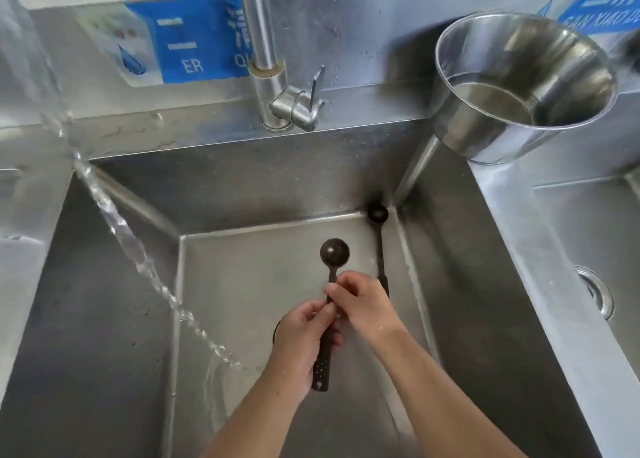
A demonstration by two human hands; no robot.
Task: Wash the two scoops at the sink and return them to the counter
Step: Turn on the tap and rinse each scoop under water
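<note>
A dark scoop (334, 252) with a round bowl and a perforated handle is held over the steel sink (114, 319). My left hand (304, 340) grips its handle low down. My right hand (363, 301) pinches the handle just above, fingers closed around it. A second dark scoop (378, 236) lies on the sink floor at the back right corner, its bowl against the wall and its handle running toward my right hand. A stream of water (138, 249) falls slantwise from the upper left and hits the sink floor left of my hands.
A tap (273, 73) with a lever stands on the back ledge. A steel pot (523, 87) with some water sits on the divider at the back right. A second basin with a drain (595, 291) lies to the right. Blue signs are stuck on the back wall.
</note>
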